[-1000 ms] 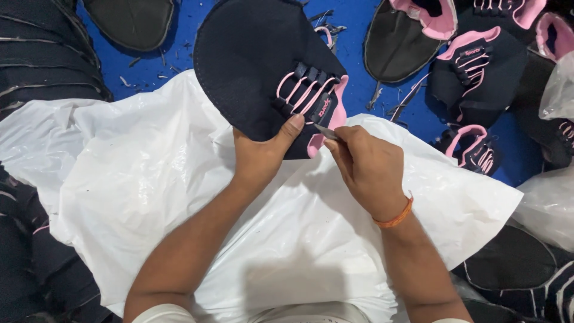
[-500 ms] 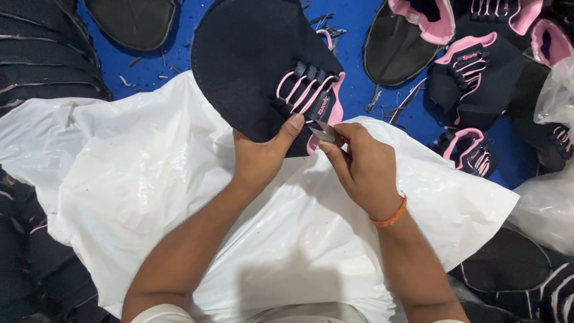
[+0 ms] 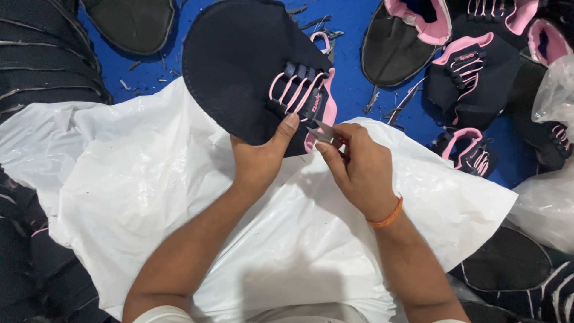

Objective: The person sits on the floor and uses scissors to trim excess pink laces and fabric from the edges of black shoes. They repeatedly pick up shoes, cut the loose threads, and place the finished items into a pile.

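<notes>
1. Nearest the camera, a white plastic sheet (image 3: 179,197) covers the lap and spreads out toward nine and three o'clock, likely there to catch trimmings; both forearms rest over it.
2. The left hand (image 3: 258,161) is closed in a pinch on the near edge of a dark navy shoe upper (image 3: 239,66), thumb on top beside the pink lacing, fingers hidden beneath. That grip props the piece flat and turns its laced part toward the other hand.
3. The right hand (image 3: 359,170), with an orange band (image 3: 385,216) at the wrist, is curled around a small metal thread snip (image 3: 320,133). The blades point to ten o'clock and meet the pink tongue edge, seemingly placed to trim there; whether they are parted I cannot tell.
4. The shoe upper lies at twelve o'clock from the hands, half over the sheet, half over the blue surface (image 3: 353,36).
5. Farther out, more navy-and-pink uppers (image 3: 472,72) sit at one to two o'clock, a black stack (image 3: 42,66) at ten, and scattered thread scraps (image 3: 388,101) lie on the blue.
</notes>
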